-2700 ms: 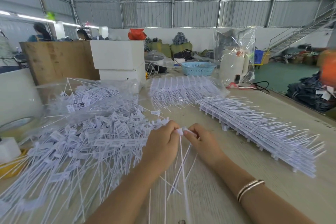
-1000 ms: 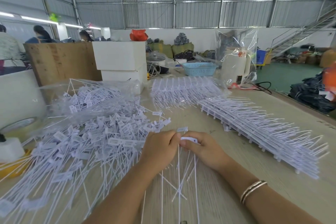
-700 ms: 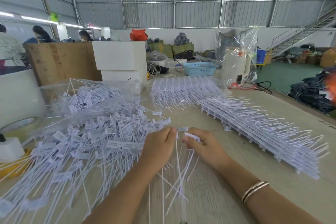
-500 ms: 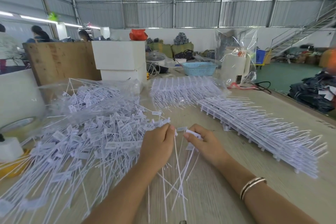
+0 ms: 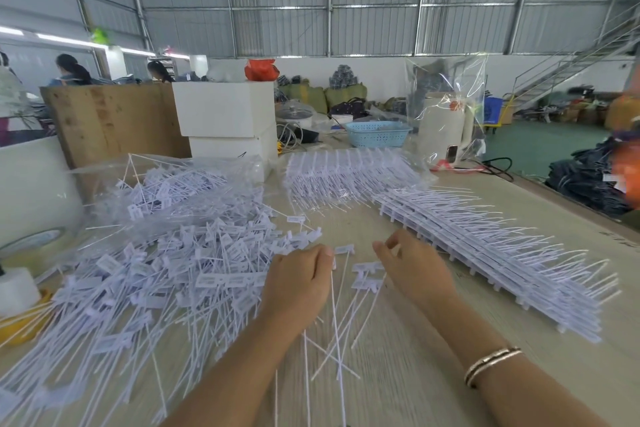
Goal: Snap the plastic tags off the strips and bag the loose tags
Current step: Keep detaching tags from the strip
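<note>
A single white plastic tag [image 5: 333, 282], a thin straight stem with a small flat rectangular head, is pinched at its head end by the left hand [image 5: 298, 282]; the stem runs down toward the near edge of the table [image 5: 398, 374]. The left fingers are curled in a fist-like pinch around it. The right hand [image 5: 412, 267] sits just beside the left, apart from it, with fingers loosely bent; whether it holds anything cannot be told. A thin banded bracelet [image 5: 491, 365] circles the right wrist.

Between and below the hands lie a few loose tags [image 5: 367, 276], stems crossed over one another on the pale wood-grain surface. To the left spreads a large tangled heap of detached tags [image 5: 156, 274], flat heads and stiff stems pointing every way. Behind it a clear, crinkled plastic bag [image 5: 166, 184] holds more tags.

To the right, unbroken strips [image 5: 502, 263] are stacked in a long diagonal row, comb-like, stems bristling outward. A second batch of strips [image 5: 346, 177] lies at the far centre under clear film.

Farther back stand two stacked white foam boxes [image 5: 225, 111], a pale blue perforated basket [image 5: 377, 133] and a cream kettle [image 5: 443, 128] covered by a transparent bag
</note>
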A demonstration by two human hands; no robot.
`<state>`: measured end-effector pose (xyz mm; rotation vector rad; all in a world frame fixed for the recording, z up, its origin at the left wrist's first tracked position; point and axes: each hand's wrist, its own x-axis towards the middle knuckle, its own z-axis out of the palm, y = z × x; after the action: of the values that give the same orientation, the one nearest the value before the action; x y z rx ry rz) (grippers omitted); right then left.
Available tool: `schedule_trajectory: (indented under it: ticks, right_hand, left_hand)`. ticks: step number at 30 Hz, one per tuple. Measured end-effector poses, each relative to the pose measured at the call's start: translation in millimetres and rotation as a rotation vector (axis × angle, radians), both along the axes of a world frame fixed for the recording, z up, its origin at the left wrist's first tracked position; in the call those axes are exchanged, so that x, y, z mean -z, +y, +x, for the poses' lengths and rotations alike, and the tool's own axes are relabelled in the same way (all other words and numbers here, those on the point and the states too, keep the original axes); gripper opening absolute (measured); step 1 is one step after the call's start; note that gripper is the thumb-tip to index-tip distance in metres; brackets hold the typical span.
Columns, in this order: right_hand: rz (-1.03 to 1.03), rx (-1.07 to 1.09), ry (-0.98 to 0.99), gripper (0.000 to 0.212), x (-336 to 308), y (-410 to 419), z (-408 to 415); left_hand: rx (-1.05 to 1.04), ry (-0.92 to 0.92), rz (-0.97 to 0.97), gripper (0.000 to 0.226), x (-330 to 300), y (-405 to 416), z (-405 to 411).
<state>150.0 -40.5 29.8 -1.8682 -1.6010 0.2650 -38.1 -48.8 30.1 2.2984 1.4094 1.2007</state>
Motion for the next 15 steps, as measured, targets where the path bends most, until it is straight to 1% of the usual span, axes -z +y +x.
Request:
schedule_trajectory:
  ticks: [2, 4, 6, 8, 10, 11, 12, 13, 14, 15]
  right_hand:
    - [-0.196, -0.064, -0.057, 0.035, -3, -6, -3]
    - [-0.298, -0.144, -0.133, 0.034, 3, -10, -12]
    - [-0.264, -0.186, -0.199, 0.033, 11, -9, -27]
    - [-0.14, -0.215, -0.19, 0.039, 17, -4, -44]
    - [-0.064, -0.283, -0.047, 0.048, 18, -1, -56]
    - [-0.042, -0.325, 0.054, 0.051, 18, -2, -59]
    - [-0.009, -0.365, 0.156, 0.049, 17, -4, -60]
    - [0.042, -0.407, 0.248, 0.044, 17, -6, -60]
    - [0.101, -0.449, 0.335, 0.036, 16, -10, -57]
    - [0.149, -0.489, 0.429, 0.032, 15, -14, -55]
  left_hand:
    - [-0.026, -0.047, 0.038, 0.046, -3, 1, -1]
    - [-0.034, -0.137, 0.064, 0.049, -7, 2, -1]
    - [-0.033, -0.216, 0.058, 0.05, -9, 3, -2]
    - [-0.037, -0.225, 0.071, 0.048, -9, 3, -3]
    - [-0.04, -0.179, 0.072, 0.046, -7, 2, -2]
    - [-0.035, -0.148, 0.065, 0.04, -6, 2, -2]
    - [-0.027, -0.125, 0.05, 0.029, -4, 3, -2]
    - [-0.015, -0.107, 0.023, 0.018, -3, 4, -2]
    - [-0.001, -0.092, -0.013, 0.012, -2, 4, -3]
    - [0.018, -0.079, -0.04, 0.014, 0, 4, -2]
